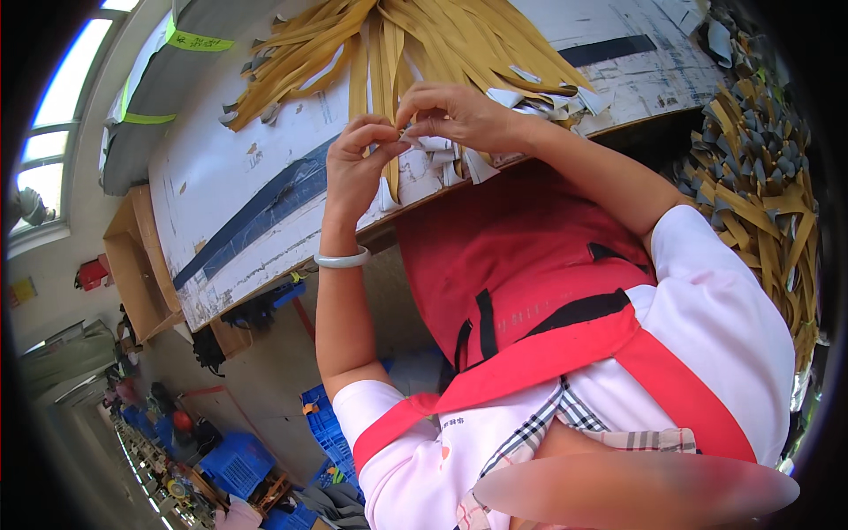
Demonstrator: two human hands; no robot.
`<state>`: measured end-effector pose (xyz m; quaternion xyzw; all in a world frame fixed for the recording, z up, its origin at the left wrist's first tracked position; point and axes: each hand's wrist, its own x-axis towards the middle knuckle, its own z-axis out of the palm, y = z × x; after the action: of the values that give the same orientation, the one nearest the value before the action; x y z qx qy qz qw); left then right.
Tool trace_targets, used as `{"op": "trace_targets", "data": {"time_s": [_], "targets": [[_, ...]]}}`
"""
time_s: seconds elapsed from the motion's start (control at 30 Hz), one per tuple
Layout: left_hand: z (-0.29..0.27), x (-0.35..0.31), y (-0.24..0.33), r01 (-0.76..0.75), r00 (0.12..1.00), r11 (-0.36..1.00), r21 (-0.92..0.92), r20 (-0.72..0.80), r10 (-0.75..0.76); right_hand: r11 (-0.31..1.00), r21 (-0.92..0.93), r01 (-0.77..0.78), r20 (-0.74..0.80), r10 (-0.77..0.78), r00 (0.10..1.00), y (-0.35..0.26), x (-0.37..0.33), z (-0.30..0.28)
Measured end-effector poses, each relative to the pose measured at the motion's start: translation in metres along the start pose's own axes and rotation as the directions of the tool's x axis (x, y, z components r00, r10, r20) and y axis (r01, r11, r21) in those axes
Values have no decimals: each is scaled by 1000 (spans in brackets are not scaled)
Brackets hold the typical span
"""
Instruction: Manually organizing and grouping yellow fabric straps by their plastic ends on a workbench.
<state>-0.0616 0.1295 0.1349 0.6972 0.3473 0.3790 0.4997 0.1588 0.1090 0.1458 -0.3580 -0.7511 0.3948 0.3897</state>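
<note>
From where I stood, a fan of long mustard-yellow strips (459, 40) lay across the worn white tabletop (252, 159), its narrow bunch at the far side and its loose ends toward the person in the red apron (503, 256). Both bare hands worked at the near edge, over those ends. The left hand (358, 168), a pale bracelet (343, 257) on its wrist, had its fingers curled and the thumb close to the forefinger; the right hand (464, 119) came in from the other side, fingers bent, its tips drawn together against the left's. What was pinched there was too small for me to tell. White pieces (477, 166) hung at the table's edge just below the right hand. A dark blue band (256, 216) ran along the tabletop to the left, and a thick heap of similar strips with grey ends (760, 203) stood at the right
</note>
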Motion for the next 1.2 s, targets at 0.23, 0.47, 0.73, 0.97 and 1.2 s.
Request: {"op": "trace_targets", "data": {"time_s": [0.23,0.47,0.73,0.97,1.2], "targets": [[5,13,6,36,994,932,-360,-87,-72,974,209,-86,99,67,993,-2,19,-15],[52,25,15,-167,833,983,73,-523,181,880,423,-216,-70,270,960,8,19,3],[65,2,-5,-73,819,992,-108,-573,-2,764,476,-435,239,363,900,4,21,-19],[65,9,3,-122,788,991,-54,-612,63,803,514,-301,100,293,951,10,17,-2],[102,-1,-1,-206,870,979,4,-457,185,904,397,-159,-281,284,916,29,27,-10]]}}
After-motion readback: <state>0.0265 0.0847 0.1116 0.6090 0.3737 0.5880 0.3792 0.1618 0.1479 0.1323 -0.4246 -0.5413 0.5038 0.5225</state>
